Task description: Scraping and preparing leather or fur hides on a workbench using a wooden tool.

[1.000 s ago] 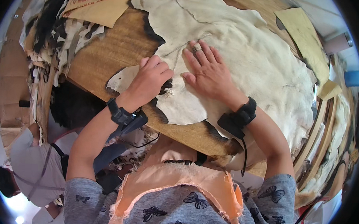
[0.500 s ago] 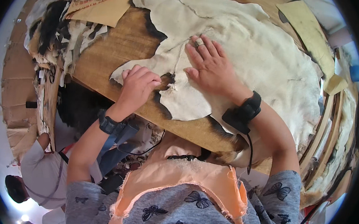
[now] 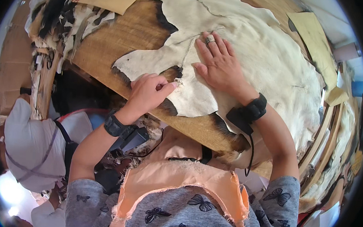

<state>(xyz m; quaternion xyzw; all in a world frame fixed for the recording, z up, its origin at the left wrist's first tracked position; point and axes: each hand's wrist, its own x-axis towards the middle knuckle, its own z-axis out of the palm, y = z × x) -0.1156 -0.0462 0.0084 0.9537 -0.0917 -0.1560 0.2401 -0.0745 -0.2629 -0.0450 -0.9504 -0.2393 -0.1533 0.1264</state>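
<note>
Under both hands, ragged pale hide [image 3: 251, 63]

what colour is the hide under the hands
Cream to off-white hide, with dark brown-black edges near the left hand; the head view shows it.

head cam | fisheye, looks steeply down; close over wooden table [image 3: 124, 35] | rim bends edges

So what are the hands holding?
The left hand pinches the pale hide's edge near a dark notch; the right hand only presses flat on it.
</note>
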